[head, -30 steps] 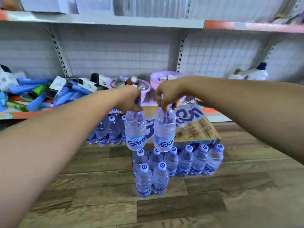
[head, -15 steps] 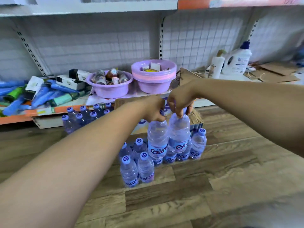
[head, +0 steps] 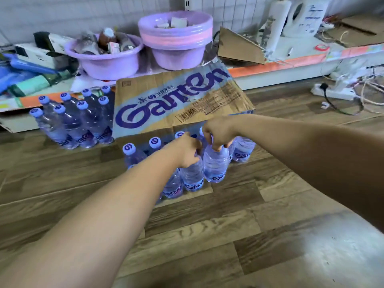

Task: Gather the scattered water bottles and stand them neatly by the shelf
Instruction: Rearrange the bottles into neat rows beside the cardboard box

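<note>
On the floor before the carton (head: pixel 178 102), each hand pinches a bottle by its neck: the left hand (head: pixel 188 151) grips the left bottle (head: pixel 192 176), the right hand (head: pixel 218 133) the right bottle (head: pixel 215 166). Both should settle upright, touching the front-row bottles (head: pixel 173 187), before either grip loosens.

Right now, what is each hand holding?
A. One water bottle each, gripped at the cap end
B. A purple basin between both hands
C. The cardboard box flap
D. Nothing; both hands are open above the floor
A: the left hand and the right hand each close over the top of an upright water bottle, the left one's beside the right one's, in front of the cardboard box.
</note>
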Demonstrator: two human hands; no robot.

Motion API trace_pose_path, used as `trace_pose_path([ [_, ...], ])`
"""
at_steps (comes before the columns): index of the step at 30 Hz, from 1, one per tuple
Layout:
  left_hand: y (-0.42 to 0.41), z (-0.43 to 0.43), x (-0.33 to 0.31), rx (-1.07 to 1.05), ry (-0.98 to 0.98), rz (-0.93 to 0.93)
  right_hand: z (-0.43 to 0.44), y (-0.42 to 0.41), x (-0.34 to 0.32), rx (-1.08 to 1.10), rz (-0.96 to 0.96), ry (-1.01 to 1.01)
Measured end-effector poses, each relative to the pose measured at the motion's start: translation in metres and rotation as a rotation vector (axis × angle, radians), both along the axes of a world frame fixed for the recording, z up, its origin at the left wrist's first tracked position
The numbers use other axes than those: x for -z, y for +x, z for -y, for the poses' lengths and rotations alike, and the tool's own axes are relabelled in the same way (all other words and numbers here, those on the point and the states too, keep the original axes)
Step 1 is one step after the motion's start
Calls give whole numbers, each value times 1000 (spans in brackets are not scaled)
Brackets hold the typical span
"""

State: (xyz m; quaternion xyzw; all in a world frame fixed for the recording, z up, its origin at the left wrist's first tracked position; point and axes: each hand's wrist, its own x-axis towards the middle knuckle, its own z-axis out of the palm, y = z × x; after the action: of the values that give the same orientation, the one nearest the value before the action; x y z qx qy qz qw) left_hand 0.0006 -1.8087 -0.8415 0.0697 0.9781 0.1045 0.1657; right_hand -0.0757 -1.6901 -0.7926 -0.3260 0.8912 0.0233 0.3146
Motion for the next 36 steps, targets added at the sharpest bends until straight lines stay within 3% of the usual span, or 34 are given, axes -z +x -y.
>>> trace_pose_path([
  [6,-4,5,20,-25,21,11,6,2,35,-13,20,5],
  [23,15,17,10,-80,-90,31,5,19,42,54,15,-158],
  [29,18,13,4,-27,-106,82,8,25,31,27,-17,19],
  [36,23,12,8,-10,-157,2,9,35,31,-62,-138,111],
])
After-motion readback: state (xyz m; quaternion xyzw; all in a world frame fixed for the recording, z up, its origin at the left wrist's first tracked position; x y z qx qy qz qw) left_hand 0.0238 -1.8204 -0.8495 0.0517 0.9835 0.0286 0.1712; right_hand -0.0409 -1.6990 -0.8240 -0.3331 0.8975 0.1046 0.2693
